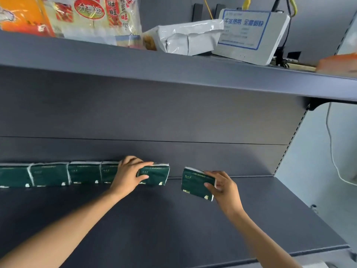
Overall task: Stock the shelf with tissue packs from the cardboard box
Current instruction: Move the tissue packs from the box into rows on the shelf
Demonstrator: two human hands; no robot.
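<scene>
Several dark green tissue packs (50, 174) stand in a row along the back of the dark shelf (154, 219). My left hand (128, 175) grips the rightmost pack of the row (157, 175), thumb in front and fingers over its top. To its right, apart from the row, my right hand (224, 187) holds another green pack (194, 182), tilted, just above the shelf surface. The cardboard box is out of view.
The upper shelf (173, 64) overhangs close above, carrying snack bags (92, 18), a silver pouch (185, 38) and a white router box (251, 35). A slotted upright (289, 144) bounds the shelf on the right, with a white cable (332, 151) beyond.
</scene>
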